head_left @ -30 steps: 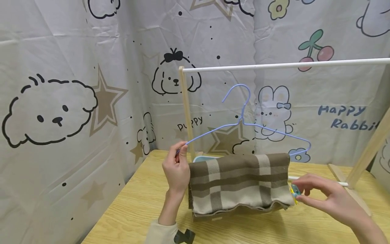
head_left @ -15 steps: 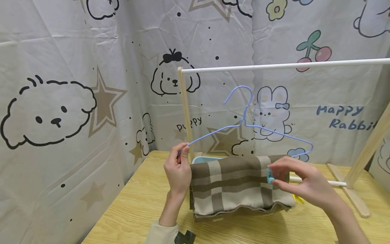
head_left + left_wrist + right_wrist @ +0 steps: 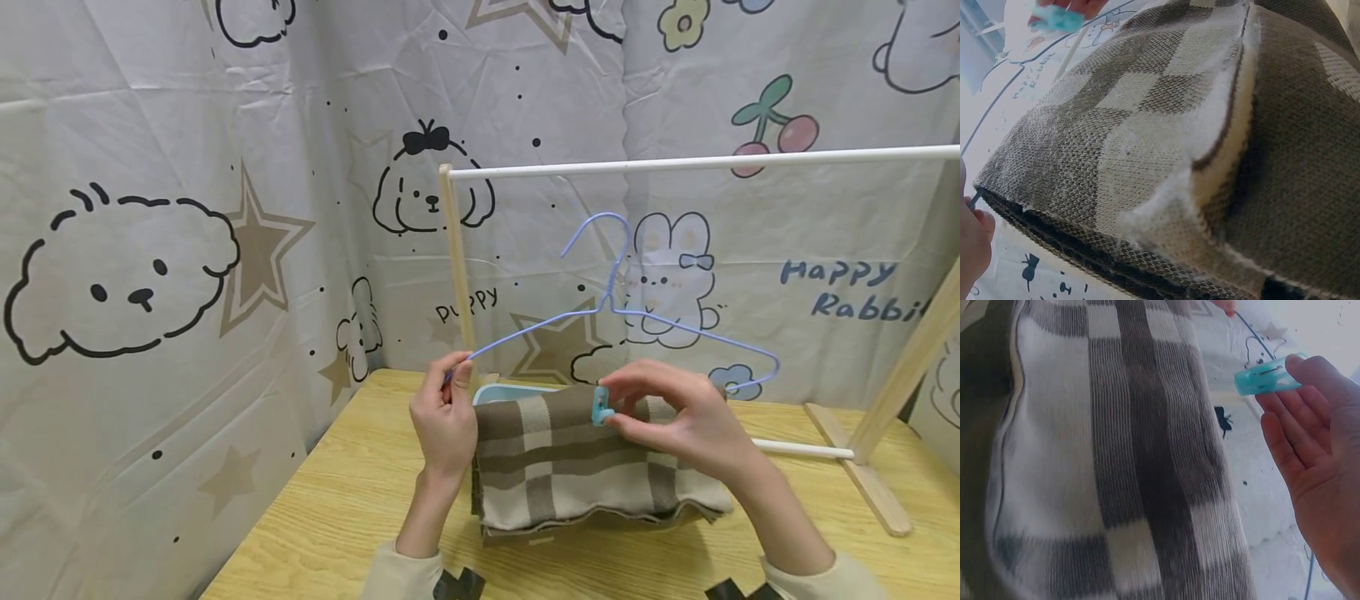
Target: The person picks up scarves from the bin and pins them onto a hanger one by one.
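A brown and cream plaid scarf [image 3: 570,475] hangs folded over the lower part of a blue wire hanger [image 3: 609,303]. My left hand [image 3: 444,421] pinches the hanger's left corner, close to the scarf's left edge. My right hand [image 3: 686,417] holds a turquoise clothespin [image 3: 600,406] between thumb and fingers, in front of the scarf's upper fold. In the right wrist view the clothespin [image 3: 1266,376] stands apart from the cloth. The left wrist view shows the scarf's layered side edge [image 3: 1085,231]. The hanger's bottom bar is hidden by the scarf.
Behind the scarf, a light blue container [image 3: 510,390] shows only its rim. A rack with a white top bar [image 3: 675,162] and a wooden foot [image 3: 862,471] stands on the wood-grain table [image 3: 337,492]. A printed curtain [image 3: 315,275] hangs behind.
My right hand has moved left and slightly up with the clothespin, from beyond the scarf's right edge. A yellow item there is now out of sight. Hanger and left hand have shifted slightly right.
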`<state>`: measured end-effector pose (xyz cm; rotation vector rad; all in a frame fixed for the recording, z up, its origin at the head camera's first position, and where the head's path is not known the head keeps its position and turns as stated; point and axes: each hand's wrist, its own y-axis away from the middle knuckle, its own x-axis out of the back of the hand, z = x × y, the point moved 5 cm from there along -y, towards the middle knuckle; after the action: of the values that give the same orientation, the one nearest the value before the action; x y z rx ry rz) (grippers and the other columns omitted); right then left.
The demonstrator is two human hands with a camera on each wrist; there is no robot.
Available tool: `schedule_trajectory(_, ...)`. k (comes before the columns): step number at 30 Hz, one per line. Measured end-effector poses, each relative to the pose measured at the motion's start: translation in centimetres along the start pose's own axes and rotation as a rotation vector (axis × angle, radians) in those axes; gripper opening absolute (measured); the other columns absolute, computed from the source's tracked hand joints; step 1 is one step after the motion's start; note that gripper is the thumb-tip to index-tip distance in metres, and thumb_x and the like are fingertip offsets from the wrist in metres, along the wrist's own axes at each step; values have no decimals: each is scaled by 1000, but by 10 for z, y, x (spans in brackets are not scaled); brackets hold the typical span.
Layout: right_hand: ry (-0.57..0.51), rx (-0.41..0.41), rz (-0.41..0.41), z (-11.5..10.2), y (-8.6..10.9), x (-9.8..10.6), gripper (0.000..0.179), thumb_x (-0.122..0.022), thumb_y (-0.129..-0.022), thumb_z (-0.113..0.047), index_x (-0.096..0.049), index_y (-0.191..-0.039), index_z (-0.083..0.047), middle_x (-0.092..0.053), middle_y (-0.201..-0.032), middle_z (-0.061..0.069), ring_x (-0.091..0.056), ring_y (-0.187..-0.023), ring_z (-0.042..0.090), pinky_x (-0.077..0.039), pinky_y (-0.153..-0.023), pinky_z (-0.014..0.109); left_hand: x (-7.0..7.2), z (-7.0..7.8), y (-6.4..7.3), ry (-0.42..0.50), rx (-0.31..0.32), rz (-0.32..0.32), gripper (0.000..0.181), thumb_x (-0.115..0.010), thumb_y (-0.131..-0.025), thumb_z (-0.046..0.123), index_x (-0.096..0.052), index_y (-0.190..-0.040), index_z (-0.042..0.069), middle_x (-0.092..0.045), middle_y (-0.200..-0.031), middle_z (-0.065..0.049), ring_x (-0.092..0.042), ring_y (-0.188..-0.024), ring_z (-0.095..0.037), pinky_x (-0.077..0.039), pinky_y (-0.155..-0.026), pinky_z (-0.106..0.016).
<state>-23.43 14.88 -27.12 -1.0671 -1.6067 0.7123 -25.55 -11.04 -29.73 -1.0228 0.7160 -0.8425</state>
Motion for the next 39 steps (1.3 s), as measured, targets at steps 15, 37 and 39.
schedule_trajectory(15, 5, -192, -16, 8, -36, -47, 31, -79, -79, 3, -70, -107, -6, -70, -95, 2, -69, -82, 9, -58, -73, 24, -4, 2, 3, 1, -15, -20, 10, -67, -88, -6, -69, -98, -2, -48, -59, -6, -30, -52, -2, -24, -44, -18)
schedule_trajectory(37, -28, -464, -53, 18, -55, -87, 13, -74, -87, -5, -70, -99, -6, -71, -94, 5, -68, -81, 11, -57, -78, 28, -7, 7, 6, 0, -33, -13, 7, -66, -93, 3, -69, -98, 0, -53, -62, -6, -33, -50, -4, -27, -44, -17)
schedule_trajectory(39, -20, -475, -70, 19, -54, -90, 12, -74, -88, -5, -70, -100, -5, -71, -94, 5, -68, -81, 10, -57, -77, 28, -7, 8, 5, -2, -41, -11, 9, -65, -95, 7, -69, -98, 0, -53, -61, -6, -33, -49, -5, -27, -44, -17)
